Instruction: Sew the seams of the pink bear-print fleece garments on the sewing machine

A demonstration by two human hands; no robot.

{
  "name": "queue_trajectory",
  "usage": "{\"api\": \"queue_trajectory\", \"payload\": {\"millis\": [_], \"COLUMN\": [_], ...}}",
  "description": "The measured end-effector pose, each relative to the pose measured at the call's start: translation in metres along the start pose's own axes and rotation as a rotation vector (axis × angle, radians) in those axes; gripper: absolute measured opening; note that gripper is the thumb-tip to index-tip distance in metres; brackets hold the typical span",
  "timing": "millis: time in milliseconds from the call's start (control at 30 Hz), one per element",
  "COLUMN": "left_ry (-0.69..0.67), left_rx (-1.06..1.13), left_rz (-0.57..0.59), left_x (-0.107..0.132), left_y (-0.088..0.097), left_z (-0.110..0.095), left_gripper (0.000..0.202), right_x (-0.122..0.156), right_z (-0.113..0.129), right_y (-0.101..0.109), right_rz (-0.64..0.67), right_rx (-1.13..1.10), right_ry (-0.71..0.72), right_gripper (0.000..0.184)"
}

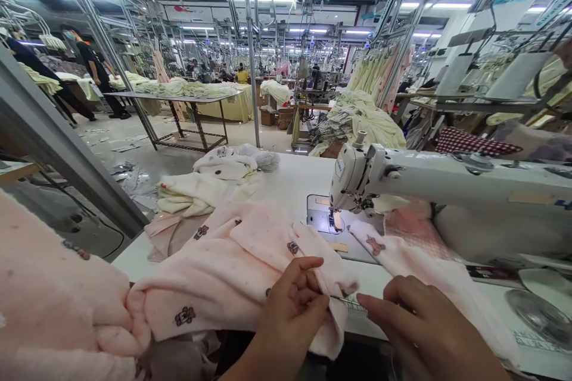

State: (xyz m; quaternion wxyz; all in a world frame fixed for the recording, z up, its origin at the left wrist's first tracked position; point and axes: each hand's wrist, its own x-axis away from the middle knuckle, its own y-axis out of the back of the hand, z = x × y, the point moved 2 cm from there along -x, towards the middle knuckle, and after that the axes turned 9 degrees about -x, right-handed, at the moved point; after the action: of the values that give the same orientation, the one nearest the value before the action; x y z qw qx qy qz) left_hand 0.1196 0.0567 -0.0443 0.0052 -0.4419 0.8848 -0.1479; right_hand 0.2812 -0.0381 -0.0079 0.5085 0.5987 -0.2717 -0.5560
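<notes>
Pink fleece fabric point(214, 286) printed with small bears lies bunched over the front of the white sewing table. My left hand point(292, 303) is closed, pinching the fabric's folded edge between thumb and fingers. To its right, my right hand point(424, 321) has its fingers curled, with the index fingertip close to that edge. A thin, dark, metal-looking piece point(342, 299) spans the gap between the fabric edge and this fingertip; its kind is too small to tell. Just beyond my hands stands the sewing machine point(353, 181), its needle area lit and no fabric under the needle.
Another pink fleece piece point(429, 274) lies under the machine arm. Cream cloth point(192, 190) is heaped at the table's far left. A slanted metal post point(67, 131) rises at left. Farther back are a cloth-laden table point(179, 95) and a standing person point(92, 65).
</notes>
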Motion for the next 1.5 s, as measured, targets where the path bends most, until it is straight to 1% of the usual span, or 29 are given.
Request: {"api": "queue_trajectory", "payload": {"millis": [167,267,433,533,767,867,1000,1067,1133,1200,1300,1367,1433,1500], "left_ry": [0.032,0.047,0.043,0.036,0.025,0.004,-0.023,-0.029,-0.028,-0.024,-0.018,-0.018,-0.009,-0.019], "left_rx": [0.021,0.039,0.003,-0.010,-0.026,-0.028,-0.004,0.008,0.022,0.044,0.058,0.052,-0.003,-0.173], "left_rz": [-0.001,-0.004,-0.016,-0.018,-0.015,-0.007,0.037,0.046,0.047,0.047,0.050,0.063,0.100,0.147], "left_x": [0.001,0.002,0.001,0.000,-0.002,-0.003,-0.002,-0.002,-0.001,-0.001,-0.003,-0.003,-0.003,0.001], "left_y": [0.001,0.001,0.000,0.000,0.002,0.004,0.005,0.006,0.007,0.007,0.004,0.000,-0.003,-0.005], "left_z": [-0.004,-0.004,-0.002,-0.002,0.003,0.008,0.012,0.011,0.009,0.007,0.010,0.016,0.021,0.022], "left_gripper": [0.041,0.044,0.043,0.042,0.042,0.040,0.035,0.034,0.033,0.033,0.034,0.038,0.038,0.031], "right_x": [-0.007,-0.008,-0.004,-0.003,-0.002,-0.002,-0.005,-0.006,-0.005,-0.003,-0.001,-0.001,-0.001,-0.002], "right_z": [0.007,0.008,0.003,0.003,0.003,0.002,0.004,0.004,0.003,0.002,0.004,0.008,0.013,0.017], "right_y": [0.005,0.005,0.000,-0.001,-0.001,-0.002,-0.001,0.000,-0.001,-0.004,-0.012,-0.018,-0.021,-0.019], "right_rz": [-0.031,-0.063,-0.009,-0.024,0.006,0.006,-0.048,-0.066,-0.062,-0.037,0.008,-0.001,-0.032,-0.056], "right_rx": [-0.207,-0.172,-0.071,-0.061,-0.012,-0.024,-0.104,-0.151,-0.214,-0.313,-0.532,-0.661,-0.739,-0.779], "right_ry": [-0.029,-0.029,-0.032,-0.012,-0.047,-0.042,-0.008,-0.021,-0.051,-0.111,-0.240,-0.331,-0.395,-0.445], "right_gripper": [0.023,0.023,0.025,0.025,0.028,0.028,0.025,0.023,0.021,0.019,0.018,0.015,0.013,0.011]}}
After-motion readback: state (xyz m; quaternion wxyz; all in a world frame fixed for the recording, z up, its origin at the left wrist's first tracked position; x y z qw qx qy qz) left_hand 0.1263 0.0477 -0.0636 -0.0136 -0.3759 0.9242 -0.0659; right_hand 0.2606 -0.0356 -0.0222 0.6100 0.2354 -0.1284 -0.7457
